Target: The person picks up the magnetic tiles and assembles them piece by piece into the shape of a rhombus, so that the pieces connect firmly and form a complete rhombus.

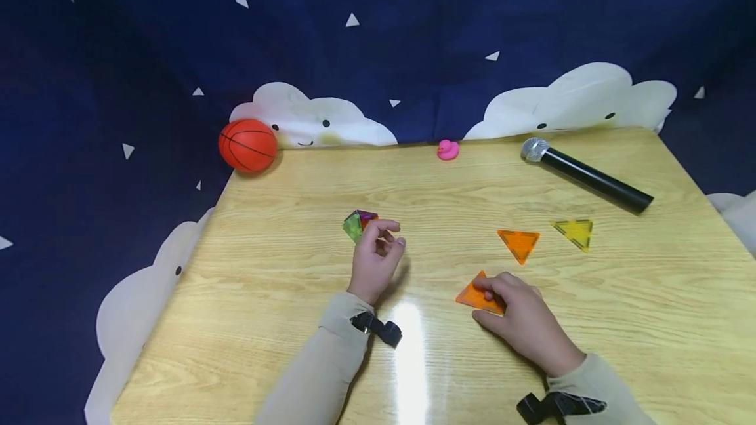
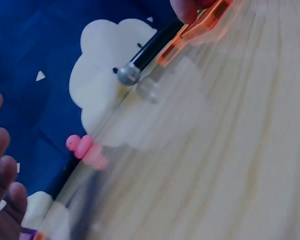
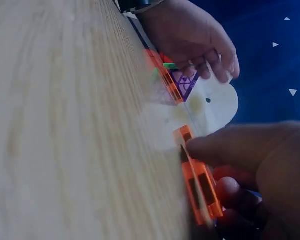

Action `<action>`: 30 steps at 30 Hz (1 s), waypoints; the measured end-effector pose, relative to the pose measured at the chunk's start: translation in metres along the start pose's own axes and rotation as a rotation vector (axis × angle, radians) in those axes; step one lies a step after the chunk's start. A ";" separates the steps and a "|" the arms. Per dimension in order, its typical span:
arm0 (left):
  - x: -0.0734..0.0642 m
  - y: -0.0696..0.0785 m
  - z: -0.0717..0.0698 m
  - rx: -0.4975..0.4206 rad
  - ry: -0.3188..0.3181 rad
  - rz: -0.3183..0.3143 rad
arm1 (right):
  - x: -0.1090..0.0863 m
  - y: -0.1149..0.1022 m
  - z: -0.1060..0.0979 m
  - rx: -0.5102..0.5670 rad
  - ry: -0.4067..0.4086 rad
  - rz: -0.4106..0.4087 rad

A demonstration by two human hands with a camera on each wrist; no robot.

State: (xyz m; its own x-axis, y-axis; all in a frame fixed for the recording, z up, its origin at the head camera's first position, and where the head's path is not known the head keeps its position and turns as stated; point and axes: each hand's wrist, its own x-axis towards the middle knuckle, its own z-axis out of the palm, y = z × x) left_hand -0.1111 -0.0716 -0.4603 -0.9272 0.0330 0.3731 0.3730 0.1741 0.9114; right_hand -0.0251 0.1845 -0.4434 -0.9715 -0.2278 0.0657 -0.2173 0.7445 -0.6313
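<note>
My right hand (image 1: 525,320) pinches an orange triangular magnetic tile (image 1: 470,295) low over the table, near the front. In the right wrist view the thumb lies against the edge of that orange tile (image 3: 202,192), with fingers curled behind it. My left hand (image 1: 377,258) hovers with loosely bent fingers and holds nothing. Just behind it stands a small cluster of joined tiles, with green (image 1: 353,225), purple and orange faces; the hand hides part of it. The right wrist view shows its purple face (image 3: 184,82) below the left fingers.
Right of centre lie another orange triangle tile (image 1: 519,244) and a yellow triangle tile (image 1: 575,233). Farther back are a black microphone (image 1: 590,176), a pink rubber duck (image 1: 447,150) and a red toy basketball (image 1: 248,145). A dark blue cloth (image 1: 378,51) hangs behind the wooden table (image 1: 266,248).
</note>
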 end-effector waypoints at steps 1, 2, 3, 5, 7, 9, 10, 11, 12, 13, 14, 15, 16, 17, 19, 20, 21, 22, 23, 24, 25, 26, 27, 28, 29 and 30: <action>0.000 -0.001 0.004 0.001 -0.030 -0.006 | -0.001 0.000 -0.002 -0.006 -0.002 0.011; 0.001 -0.003 0.008 0.013 -0.060 -0.012 | -0.002 -0.001 -0.004 -0.015 -0.001 0.020; 0.001 -0.004 0.011 0.026 -0.090 -0.016 | -0.002 -0.001 -0.006 -0.022 0.002 0.026; 0.003 -0.004 0.018 0.061 -0.148 -0.020 | -0.001 -0.001 -0.008 -0.035 0.007 0.043; 0.005 -0.004 0.025 0.101 -0.200 -0.024 | -0.001 0.000 -0.009 -0.047 0.012 0.050; 0.008 -0.004 0.033 0.152 -0.250 -0.027 | 0.000 0.000 -0.010 -0.059 0.013 0.054; 0.010 -0.004 0.037 0.184 -0.272 -0.026 | 0.000 0.001 -0.010 -0.064 0.012 0.056; 0.012 -0.004 0.040 0.224 -0.295 -0.026 | 0.001 0.001 -0.010 -0.066 0.010 0.060; 0.014 -0.003 0.044 0.263 -0.315 -0.029 | 0.001 0.002 -0.010 -0.068 0.009 0.064; 0.016 -0.002 0.048 0.307 -0.335 -0.028 | 0.001 0.002 -0.010 -0.071 0.008 0.067; 0.018 -0.001 0.052 0.348 -0.354 -0.025 | 0.001 0.003 -0.010 -0.073 0.009 0.068; 0.020 0.000 0.056 0.391 -0.373 -0.019 | 0.001 0.003 -0.010 -0.073 0.009 0.068; 0.022 0.001 0.060 0.426 -0.391 -0.014 | 0.001 0.004 -0.010 -0.074 0.008 0.069; 0.024 0.002 0.064 0.454 -0.408 -0.011 | 0.001 0.004 -0.010 -0.074 0.007 0.068; 0.027 0.004 0.070 0.495 -0.437 -0.002 | 0.002 0.004 -0.010 -0.074 0.003 0.064; 0.029 0.005 0.073 0.508 -0.449 0.001 | 0.002 0.004 -0.010 -0.073 0.001 0.062; 0.031 0.006 0.076 0.519 -0.459 0.001 | 0.002 0.004 -0.010 -0.073 -0.001 0.060; 0.033 0.006 0.078 0.529 -0.470 0.003 | 0.002 0.005 -0.010 -0.075 0.000 0.058; 0.034 0.007 0.081 0.539 -0.480 0.006 | 0.002 0.005 -0.011 -0.077 0.000 0.056; 0.036 0.007 0.083 0.549 -0.489 0.013 | 0.002 0.005 -0.011 -0.078 0.000 0.054; 0.037 0.007 0.085 0.560 -0.499 0.019 | 0.001 0.005 -0.012 -0.081 0.001 0.052; 0.039 0.007 0.088 0.572 -0.508 0.028 | 0.001 0.006 -0.012 -0.081 0.002 0.051; 0.040 0.007 0.090 0.584 -0.518 0.035 | 0.001 0.006 -0.013 -0.081 0.003 0.049; 0.041 0.007 0.091 0.599 -0.528 0.042 | 0.001 0.006 -0.013 -0.082 0.003 0.048; 0.042 0.007 0.093 0.615 -0.539 0.045 | 0.001 0.007 -0.014 -0.081 0.001 0.047; 0.043 0.007 0.095 0.632 -0.551 0.049 | 0.001 0.007 -0.014 -0.079 -0.001 0.048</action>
State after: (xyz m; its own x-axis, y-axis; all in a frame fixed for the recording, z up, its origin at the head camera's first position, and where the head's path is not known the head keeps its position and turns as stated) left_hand -0.1520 0.0241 -0.4543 -0.8560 0.5025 0.1214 0.4756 0.6735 0.5659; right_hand -0.0286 0.1981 -0.4371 -0.9809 -0.1914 0.0359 -0.1774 0.8017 -0.5707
